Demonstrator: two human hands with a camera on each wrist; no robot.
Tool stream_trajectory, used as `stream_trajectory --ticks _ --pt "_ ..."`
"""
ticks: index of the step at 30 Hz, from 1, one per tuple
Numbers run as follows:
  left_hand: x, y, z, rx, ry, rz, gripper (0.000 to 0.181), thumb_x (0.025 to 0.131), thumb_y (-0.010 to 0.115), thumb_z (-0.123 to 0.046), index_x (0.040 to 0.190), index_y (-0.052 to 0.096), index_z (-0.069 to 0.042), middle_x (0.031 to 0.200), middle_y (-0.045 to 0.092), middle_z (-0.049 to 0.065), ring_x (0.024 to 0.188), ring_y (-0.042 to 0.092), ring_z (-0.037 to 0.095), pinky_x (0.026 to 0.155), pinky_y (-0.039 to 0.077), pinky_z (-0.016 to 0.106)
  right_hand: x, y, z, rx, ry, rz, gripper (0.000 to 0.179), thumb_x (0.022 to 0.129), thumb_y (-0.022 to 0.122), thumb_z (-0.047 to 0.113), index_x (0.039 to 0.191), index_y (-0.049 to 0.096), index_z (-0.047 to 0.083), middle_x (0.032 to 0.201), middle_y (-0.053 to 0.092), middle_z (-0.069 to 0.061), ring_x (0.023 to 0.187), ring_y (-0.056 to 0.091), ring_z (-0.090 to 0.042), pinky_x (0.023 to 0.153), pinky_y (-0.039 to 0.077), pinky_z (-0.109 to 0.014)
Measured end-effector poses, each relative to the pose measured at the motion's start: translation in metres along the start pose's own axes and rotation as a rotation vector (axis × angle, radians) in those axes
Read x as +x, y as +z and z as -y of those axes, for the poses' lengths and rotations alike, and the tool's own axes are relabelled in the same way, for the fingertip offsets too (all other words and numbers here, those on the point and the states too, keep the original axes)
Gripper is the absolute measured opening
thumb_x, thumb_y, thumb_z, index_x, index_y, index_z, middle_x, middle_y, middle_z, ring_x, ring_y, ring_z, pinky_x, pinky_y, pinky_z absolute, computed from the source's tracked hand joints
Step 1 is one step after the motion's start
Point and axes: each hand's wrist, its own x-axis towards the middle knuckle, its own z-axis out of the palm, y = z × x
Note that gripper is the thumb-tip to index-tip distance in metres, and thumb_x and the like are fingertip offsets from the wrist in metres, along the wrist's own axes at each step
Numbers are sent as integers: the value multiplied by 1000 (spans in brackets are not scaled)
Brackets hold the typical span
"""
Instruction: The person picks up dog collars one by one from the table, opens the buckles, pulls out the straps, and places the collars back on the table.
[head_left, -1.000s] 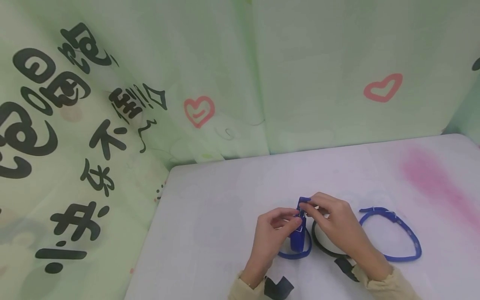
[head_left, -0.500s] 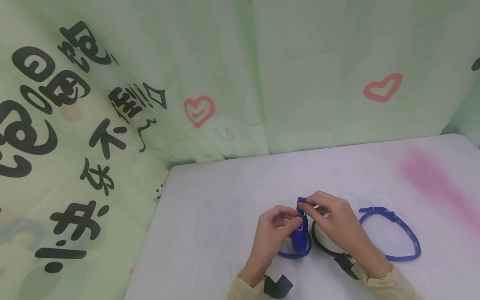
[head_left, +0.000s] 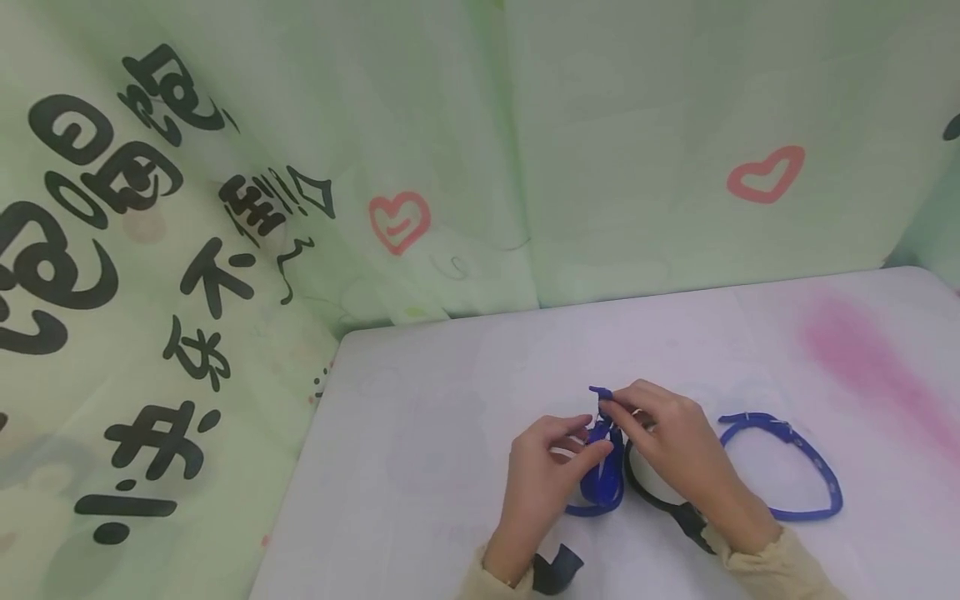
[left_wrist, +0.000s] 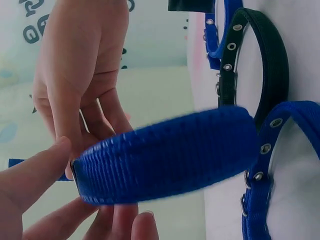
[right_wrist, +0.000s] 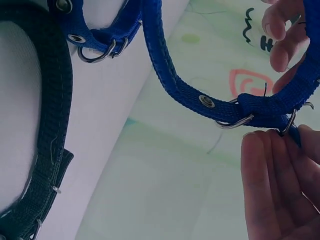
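Between both hands a blue woven pet collar (head_left: 602, 483) is held up, buckled into a loop. My left hand (head_left: 546, 462) grips it near the buckle, the thumb across the near side. In the left wrist view the thumb (left_wrist: 42, 162) sits at the metal edge of the collar's band (left_wrist: 165, 155). My right hand (head_left: 667, 437) pinches the strap at the buckle, and the strap's free end sticks out above the fingertips. Seen from the right wrist, my right hand's fingers (right_wrist: 265, 180) are at the metal ring, beside the collar's eyelet (right_wrist: 206, 101).
A second blue collar (head_left: 592, 510) lies under the held one. Beside it on the white table (head_left: 420, 458) rests a dark collar (head_left: 647, 496), partly behind the right hand. Farther right lies another blue collar (head_left: 817, 467). Black straps (head_left: 558, 571) hang at the wrists. A printed curtain (head_left: 630, 167) stands behind.
The held collar has turned, and its strap end now points up and left above the right fingers. My left thumb has shifted slightly across the collar, while the right hand stays nearly in place.
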Motion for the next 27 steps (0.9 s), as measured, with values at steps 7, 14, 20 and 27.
stream_trajectory --ticks 7,14,20,27 --pt "2 2 -4 128 -3 12 41 82 80 -37 117 75 -15 100 74 -1 85 66 2 70 53 12 -1 2 2 -94 -23 -10 12 81 79 4 86 72 12 77 66 8 65 61 -4 58 57 -26" --pt "6 4 0 222 15 20 33 86 77 -32 114 76 -14 100 77 -2 84 67 2 71 53 13 -2 1 5 -104 -50 -11 13 79 81 4 84 72 13 77 66 7 64 61 -4 57 56 -24" --pt "9 2 12 162 91 -2 26 91 72 -32 109 77 -15 97 77 -4 85 66 1 74 55 16 -1 -6 9 -69 -49 18 13 80 81 8 88 72 15 81 66 9 68 64 -5 60 58 -23" --pt "14 -3 19 33 16 -59 27 91 71 -36 111 76 -18 104 76 -5 93 68 7 84 59 31 -4 -14 1 -75 32 67 21 82 81 14 101 74 10 90 71 2 75 70 -16 65 61 -35"
